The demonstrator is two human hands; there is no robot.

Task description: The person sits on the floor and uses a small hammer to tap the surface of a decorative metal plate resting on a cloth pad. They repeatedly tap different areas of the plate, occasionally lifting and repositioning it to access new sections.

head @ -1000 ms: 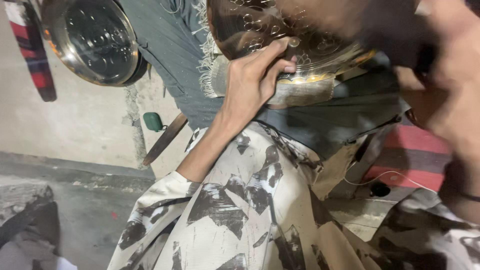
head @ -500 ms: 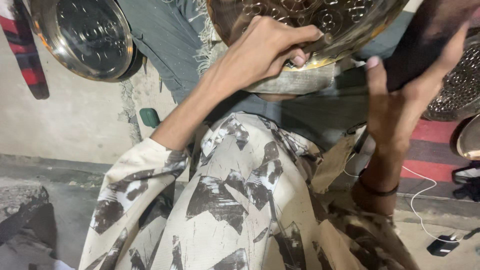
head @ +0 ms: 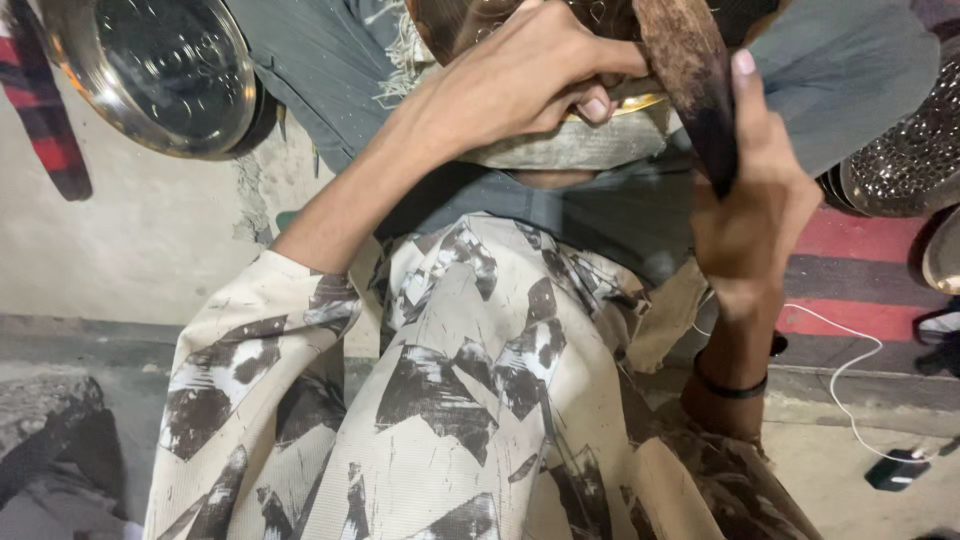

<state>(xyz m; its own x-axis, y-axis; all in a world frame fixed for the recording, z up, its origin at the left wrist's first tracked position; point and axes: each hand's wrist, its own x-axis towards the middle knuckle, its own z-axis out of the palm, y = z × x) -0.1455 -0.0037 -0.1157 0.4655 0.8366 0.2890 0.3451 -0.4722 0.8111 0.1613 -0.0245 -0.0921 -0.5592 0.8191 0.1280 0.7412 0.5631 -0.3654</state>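
Bare concrete floor (head: 110, 260) runs behind my lap, pale and scuffed, with a shiny round steel plate (head: 155, 70) lying on it at the upper left beside a strip of red checked cloth (head: 40, 110) that is cut off by the edge. Red and dark striped matting (head: 860, 290) shows at the right, and a thin white cable (head: 850, 370) trails across it down to a small dark charger block (head: 895, 470) near the lower corner. No labels or packets can be made out anywhere. At the top centre my left hand (head: 520, 85) is curled over the rim of a round brass dish (head: 600, 100), fingers folded tight around its edge; most of the dish is cut off by the top of the view, so its pattern is hard to read. It sits above a grey, worn disc (head: 570, 150) resting on my grey trousers (head: 330, 60). My right hand (head: 755, 215), a dark band at the wrist, grips a dark brown curved tool (head: 695, 80) that rises past my thumb and crosses the dish; its upper end is hidden. More embossed metal ware (head: 905, 150) shows at the right edge, partly out of view. My patterned cream shirt (head: 450, 400) fills the lower half.
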